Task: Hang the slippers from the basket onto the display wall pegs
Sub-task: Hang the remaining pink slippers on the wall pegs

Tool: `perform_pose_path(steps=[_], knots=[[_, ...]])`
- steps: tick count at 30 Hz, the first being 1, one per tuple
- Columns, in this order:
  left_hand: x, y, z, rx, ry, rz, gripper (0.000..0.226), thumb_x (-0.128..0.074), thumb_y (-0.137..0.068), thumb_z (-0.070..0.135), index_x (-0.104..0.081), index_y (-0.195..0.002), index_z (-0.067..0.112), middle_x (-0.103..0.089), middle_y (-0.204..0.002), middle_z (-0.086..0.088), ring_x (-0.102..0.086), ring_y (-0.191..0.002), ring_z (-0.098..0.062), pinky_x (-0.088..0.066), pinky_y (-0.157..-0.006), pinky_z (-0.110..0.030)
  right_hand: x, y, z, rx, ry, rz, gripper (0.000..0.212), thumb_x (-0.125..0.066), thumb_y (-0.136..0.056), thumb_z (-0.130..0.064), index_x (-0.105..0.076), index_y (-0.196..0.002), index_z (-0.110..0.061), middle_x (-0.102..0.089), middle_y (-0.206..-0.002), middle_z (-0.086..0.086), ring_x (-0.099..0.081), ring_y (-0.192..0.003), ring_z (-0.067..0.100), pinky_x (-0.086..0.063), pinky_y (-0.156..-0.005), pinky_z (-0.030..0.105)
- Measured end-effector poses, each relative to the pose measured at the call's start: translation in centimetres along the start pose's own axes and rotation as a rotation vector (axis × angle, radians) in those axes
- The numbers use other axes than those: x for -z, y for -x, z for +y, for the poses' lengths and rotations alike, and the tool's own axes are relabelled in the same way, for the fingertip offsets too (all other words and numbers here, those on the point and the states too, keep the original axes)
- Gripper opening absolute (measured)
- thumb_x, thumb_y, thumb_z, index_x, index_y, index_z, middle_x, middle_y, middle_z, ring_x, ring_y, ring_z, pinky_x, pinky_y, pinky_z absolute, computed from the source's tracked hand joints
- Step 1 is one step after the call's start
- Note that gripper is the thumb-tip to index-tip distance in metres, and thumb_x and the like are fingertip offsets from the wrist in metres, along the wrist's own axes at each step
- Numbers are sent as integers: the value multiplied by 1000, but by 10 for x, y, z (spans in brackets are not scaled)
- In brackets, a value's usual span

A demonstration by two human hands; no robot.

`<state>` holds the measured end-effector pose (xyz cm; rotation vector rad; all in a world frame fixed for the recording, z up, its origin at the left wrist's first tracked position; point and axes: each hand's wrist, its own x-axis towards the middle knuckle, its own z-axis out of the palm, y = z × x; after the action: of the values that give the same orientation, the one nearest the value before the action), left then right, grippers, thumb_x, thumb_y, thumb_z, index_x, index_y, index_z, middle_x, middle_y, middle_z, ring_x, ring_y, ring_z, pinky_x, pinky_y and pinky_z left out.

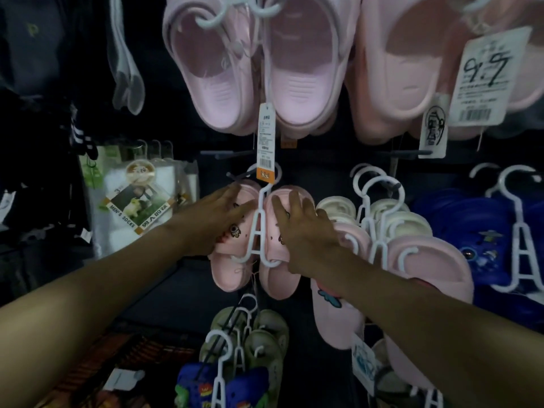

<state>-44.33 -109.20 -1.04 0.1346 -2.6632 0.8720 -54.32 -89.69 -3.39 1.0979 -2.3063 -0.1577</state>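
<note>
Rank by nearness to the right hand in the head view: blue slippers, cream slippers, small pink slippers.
1. Small pink slippers, under the right hand.
2. Cream slippers, just right.
3. Blue slippers, far right.

Pink slipper pair (228,275) on white hanger (260,201), toes down, cartoon charms on uppers. Hook meets dark wall peg (238,175)

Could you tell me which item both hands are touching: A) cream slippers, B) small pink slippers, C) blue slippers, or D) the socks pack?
B: the left hand and right hand each rest on one of the small pink slippers.
</note>
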Motion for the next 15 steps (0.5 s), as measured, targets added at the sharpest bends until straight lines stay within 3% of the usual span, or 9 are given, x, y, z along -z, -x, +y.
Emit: perform_pose_path(steps=[2, 4, 6, 10, 12, 15], knots=[[0, 1, 4, 59, -19, 4, 132, -83, -66, 38, 19, -150, 27, 13, -159, -16, -6, -147, -33, -40, -105, -45, 0, 0, -1, -27, 4, 1, 121, -78, -75, -43, 9, -153, -13, 4, -158, 24, -11, -145, 43, -18, -114, 56], [0, 3, 10, 97, -76, 4, 136, -81, -66, 46, 25, -148, 20, 11, -159, -19, -8, -147, -35, -26, -114, -46, 0, 2, -1, -41, 21, -16, 118, -74, -78, -44, 12, -153, -13, 8, -159, 23, -5, -147, 40, -8, -114, 61], [1, 8, 19, 105, -137, 23, 130, -72, -74, 46, 32, -144, 13, 12, -158, -24, -1, -148, -36, -10, -119, -44, 2, 6, -2, -42, 45, -4, 116, -71, -80, -47, 13, -153, -13, 10, -160, 22, 1, -148, 37, 3, -113, 65], [12, 20, 41, 166, -90, 28, 120, -62, -81, 53, 28, -145, 7, 18, -157, -23, 11, -147, -35, -3, -119, -45, 12, 23, 4, -28, 44, 66, 104, -55, -87, -58, 10, -153, -10, 12, -161, 17, 7, -149, 34, 10, -112, 65], [21, 26, 55, 217, 30, 18, 111, -55, -86, 58, 22, -149, 8, 17, -158, -20, 14, -147, -33, -3, -119, -45, 14, 35, 10, -21, -14, 118, 96, -56, -88, -55, -3, -155, -11, 1, -162, 15, 0, -149, 34, 4, -115, 63], [37, 35, 83, 265, 290, 75, 99, -55, -88, 53, 6, -154, 10, 0, -161, -19, 3, -148, -34, -10, -118, -46, 15, 66, 27, 6, -81, 274, 87, -83, -59, -48, -56, -135, -14, -49, -143, 18, -45, -133, 37, -36, -104, 61]])
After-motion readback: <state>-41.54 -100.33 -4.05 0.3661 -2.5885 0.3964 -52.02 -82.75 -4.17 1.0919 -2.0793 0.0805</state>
